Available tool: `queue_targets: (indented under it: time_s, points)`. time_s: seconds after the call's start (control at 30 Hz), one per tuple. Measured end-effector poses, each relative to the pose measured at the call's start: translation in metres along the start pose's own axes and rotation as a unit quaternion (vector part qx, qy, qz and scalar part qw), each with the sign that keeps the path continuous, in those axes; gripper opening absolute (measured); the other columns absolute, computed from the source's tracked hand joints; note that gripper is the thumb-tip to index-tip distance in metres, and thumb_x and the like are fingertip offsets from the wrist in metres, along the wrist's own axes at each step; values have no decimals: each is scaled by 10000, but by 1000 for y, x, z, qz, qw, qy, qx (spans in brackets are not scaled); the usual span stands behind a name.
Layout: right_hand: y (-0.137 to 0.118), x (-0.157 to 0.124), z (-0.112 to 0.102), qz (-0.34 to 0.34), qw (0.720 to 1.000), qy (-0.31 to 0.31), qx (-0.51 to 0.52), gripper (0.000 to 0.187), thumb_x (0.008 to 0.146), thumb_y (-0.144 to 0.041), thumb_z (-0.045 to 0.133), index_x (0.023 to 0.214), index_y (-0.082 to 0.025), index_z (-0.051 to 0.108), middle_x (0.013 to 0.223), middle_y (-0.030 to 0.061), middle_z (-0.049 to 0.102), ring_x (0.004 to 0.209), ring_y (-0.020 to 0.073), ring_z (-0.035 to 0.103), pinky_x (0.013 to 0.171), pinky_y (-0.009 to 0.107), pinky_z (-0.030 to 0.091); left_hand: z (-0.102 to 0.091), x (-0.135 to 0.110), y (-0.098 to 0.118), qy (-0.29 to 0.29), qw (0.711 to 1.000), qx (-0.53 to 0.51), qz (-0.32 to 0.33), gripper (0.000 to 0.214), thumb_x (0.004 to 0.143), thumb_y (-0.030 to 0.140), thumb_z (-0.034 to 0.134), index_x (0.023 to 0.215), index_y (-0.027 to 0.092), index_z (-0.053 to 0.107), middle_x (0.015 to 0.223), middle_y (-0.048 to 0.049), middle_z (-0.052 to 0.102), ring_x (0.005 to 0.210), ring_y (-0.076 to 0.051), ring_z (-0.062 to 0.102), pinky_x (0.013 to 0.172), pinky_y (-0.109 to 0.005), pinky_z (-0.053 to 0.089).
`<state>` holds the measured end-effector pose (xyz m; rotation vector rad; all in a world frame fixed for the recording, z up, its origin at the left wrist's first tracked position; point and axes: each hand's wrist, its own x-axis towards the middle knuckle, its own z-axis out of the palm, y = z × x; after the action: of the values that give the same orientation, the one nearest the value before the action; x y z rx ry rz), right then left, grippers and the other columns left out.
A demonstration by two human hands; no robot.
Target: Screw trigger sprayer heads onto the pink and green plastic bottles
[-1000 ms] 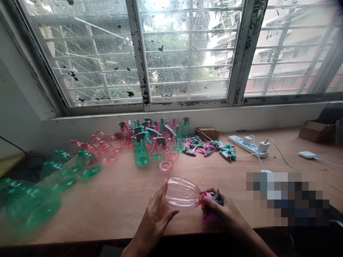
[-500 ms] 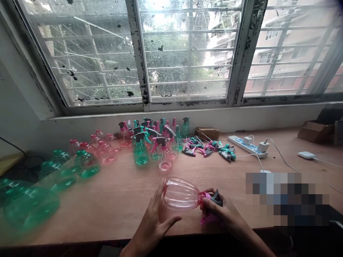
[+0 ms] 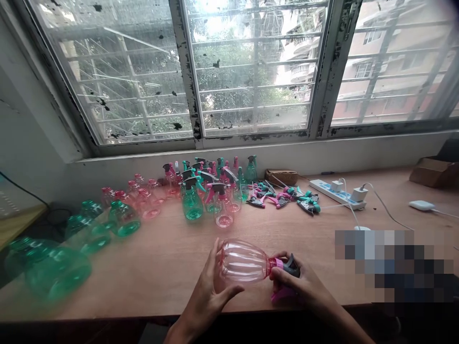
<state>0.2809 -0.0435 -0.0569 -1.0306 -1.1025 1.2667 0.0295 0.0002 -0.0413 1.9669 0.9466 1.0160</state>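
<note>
A clear pink spray bottle [image 3: 244, 262] lies on its side in the air above the table's front, its base to the left. My right hand [image 3: 292, 277] grips it at the pink collar and dark trigger head [image 3: 292, 266], fingers wrapped round the neck. At the base, my left hand [image 3: 211, 282] is open, with its fingers stretched up along the bottom and the thumb spread away below. Whether the left fingers press on the bottle is hard to see. Beyond it stand assembled spray bottles [image 3: 193, 203], pink and green, with trigger heads on.
Headless pink bottles [image 3: 145, 203] and green bottles [image 3: 59, 272] stand at the left. Several loose trigger heads [image 3: 308, 204] lie right of the assembled bottles. A white power strip [image 3: 337, 195] with cables, a brown box [image 3: 433, 172] and a white charger [image 3: 422, 205] are farther right.
The view has shifted slightly, so the table things sit a little farther right. Both hands hold nearly the same pose around the bottle.
</note>
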Motion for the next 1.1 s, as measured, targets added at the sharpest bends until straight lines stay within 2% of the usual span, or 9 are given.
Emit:
queue_targets:
  time_s: [0.07, 0.17, 0.3, 0.43, 0.53, 0.7, 0.83, 0.93, 1.1]
  points:
    - [0, 0, 0, 1, 1000, -6, -10, 400, 776, -475, 807, 955, -174, 615, 632, 13, 733, 560, 185, 675, 557, 283, 515, -1, 1, 1, -1, 1000, 8, 4, 917, 836, 405, 753, 1567, 306, 207, 1580, -109, 395, 1459, -356, 345, 1187, -516, 317]
    - [0, 0, -1, -1, 1000, 0, 4, 400, 772, -484, 806, 941, -177, 614, 655, 9, 726, 559, 182, 667, 554, 287, 520, -1, 3, -2, -10, 999, 32, 32, 846, 844, 378, 749, 1543, 344, 274, 1612, -79, 331, 1485, -347, 288, 1209, -513, 263]
    - [0, 0, -1, -11, 1000, 0, 26, 363, 801, -466, 790, 922, -180, 603, 702, -1, 709, 566, 173, 666, 579, 304, 541, 1, 0, -6, -18, 999, 1, 39, 821, 914, 321, 666, 1557, 403, 162, 1649, -38, 256, 1486, -309, 299, 1219, -512, 228]
    - [0, -2, -1, -11, 1000, -9, 13, 354, 809, -449, 789, 941, -175, 608, 702, 4, 706, 587, 178, 669, 584, 300, 533, 1, -2, -3, -42, 998, -42, -3, 932, 894, 323, 696, 1578, 342, 63, 1650, -82, 248, 1491, -305, 289, 1222, -494, 230]
    - [-1, -3, -1, -8, 1000, -12, 5, 349, 821, -442, 780, 958, -172, 607, 690, 5, 709, 593, 175, 664, 595, 294, 519, 1, 0, -4, -42, 998, -46, -7, 913, 877, 314, 714, 1576, 321, 127, 1652, -79, 237, 1506, -309, 243, 1225, -480, 229]
    - [-2, -2, -1, -12, 1000, -17, 4, 339, 832, -445, 768, 961, -177, 605, 693, 3, 709, 593, 181, 662, 608, 310, 518, 2, 3, -14, -34, 999, -17, 34, 826, 891, 300, 695, 1561, 341, 214, 1640, -56, 276, 1502, -315, 253, 1233, -492, 202]
    - [4, -1, -2, -12, 1000, -22, 3, 355, 810, -434, 792, 973, -179, 604, 695, 3, 722, 590, 184, 669, 589, 301, 517, 1, 2, -13, -38, 998, -42, 27, 1027, 809, 333, 793, 1579, 334, 112, 1646, -73, 261, 1490, -323, 283, 1227, -488, 226]
    - [10, 1, -4, -13, 999, -34, -6, 360, 805, -427, 799, 979, -176, 609, 682, 6, 730, 588, 184, 675, 577, 291, 517, 0, 2, -10, -46, 997, -55, 10, 1031, 798, 378, 797, 1581, 311, 129, 1630, -91, 300, 1447, -342, 367, 1195, -485, 310]
    - [13, 3, -6, -27, 999, -22, 11, 353, 815, -450, 784, 948, -173, 609, 692, 5, 718, 573, 177, 673, 565, 288, 521, 1, 6, -10, -34, 999, -20, 8, 1118, 737, 396, 839, 1585, 294, 116, 1609, -102, 347, 1470, -374, 306, 1203, -511, 280]
